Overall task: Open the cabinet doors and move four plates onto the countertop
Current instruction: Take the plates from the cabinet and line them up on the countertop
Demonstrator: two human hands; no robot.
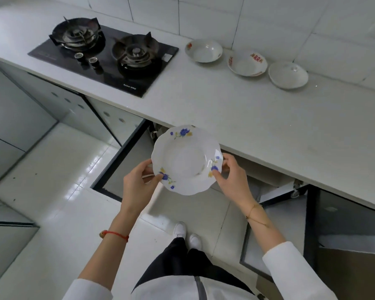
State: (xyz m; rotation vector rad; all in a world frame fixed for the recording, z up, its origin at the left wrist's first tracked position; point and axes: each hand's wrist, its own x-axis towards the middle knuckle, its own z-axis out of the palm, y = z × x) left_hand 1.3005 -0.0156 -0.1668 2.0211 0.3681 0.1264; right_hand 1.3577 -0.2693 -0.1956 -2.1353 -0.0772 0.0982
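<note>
Both cabinet doors are open. The left cabinet door (126,152) swings out toward the floor on the left, and the right cabinet door (275,234) stands open on the right. So the door part of the job looks done.

Three plates already sit on the worktop (258,126), far back near the wall and to the right of the stove (104,59). The red flower plate (203,50) is on the left of the row. The red pattern plate (247,63) is in the middle. The plain white plate (288,75) is on the right. They sit close together but do not seem to touch.

The fourth one, the blue flower plate (187,160), is up in the air, held flat in front of the open cabinet. Its far edge is just at the near edge of the worktop. The left hand (140,180) is clamped on its left rim, thumb on top. The right hand (231,175) is clamped on its right rim the same way.

I think only one step is left: set this last plate down on the worktop. There is lots of bare room near the other three. Then all four would be there.
</note>
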